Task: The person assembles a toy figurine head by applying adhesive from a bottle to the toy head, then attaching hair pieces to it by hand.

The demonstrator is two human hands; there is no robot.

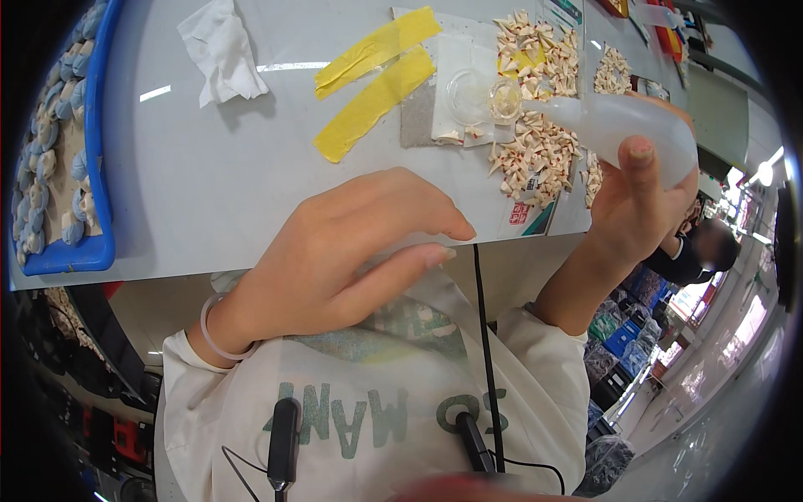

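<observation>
My right hand (pixel 642 209) is wrapped round a translucent squeeze bottle (pixel 606 121), tipped on its side. Its narrow nozzle points left and reaches a small clear round dish (pixel 504 102). A second clear round dish (pixel 462 94) lies left of that one, on a white sheet. Over the table's front edge hovers my left hand (pixel 351 243), palm down, with thumb and forefinger apart and nothing visible between them. Many small pointed cream pieces (pixel 539 155) with red marks lie heaped under and around the nozzle.
Two strips of yellow tape (pixel 372 105) are stuck on the white table left of the dishes. A crumpled white tissue (pixel 219 52) lies farther left. At the far left a blue tray (pixel 104 167) holds rows of blue-and-white pieces. Another person (pixel 698 251) sits at the right.
</observation>
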